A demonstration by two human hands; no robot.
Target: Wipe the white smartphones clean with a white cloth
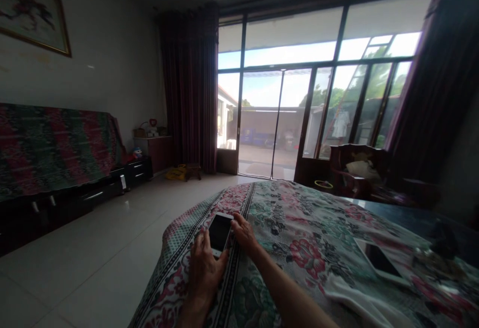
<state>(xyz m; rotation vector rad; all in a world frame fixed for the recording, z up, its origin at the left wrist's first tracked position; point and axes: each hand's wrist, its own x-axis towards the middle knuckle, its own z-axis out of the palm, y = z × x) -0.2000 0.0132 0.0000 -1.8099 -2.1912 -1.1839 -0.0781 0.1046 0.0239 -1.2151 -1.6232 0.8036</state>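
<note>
A white phone with a dark screen [220, 233] is over the patterned cloth, near its left border. My left hand [205, 268] is at the phone's lower left, its fingers along the left edge and its thumb by the bottom corner. On the upper right side, my right hand [243, 231] touches the phone's edge with bent fingers. Both hands grip the phone between them.
The floral cloth [277, 223] covers the surface ahead. On it at right lie a white tablet-like device [381, 260] and a white cloth [355, 295]. Beyond stand a wooden chair [337, 168], a small stool [193, 170] and a glass door.
</note>
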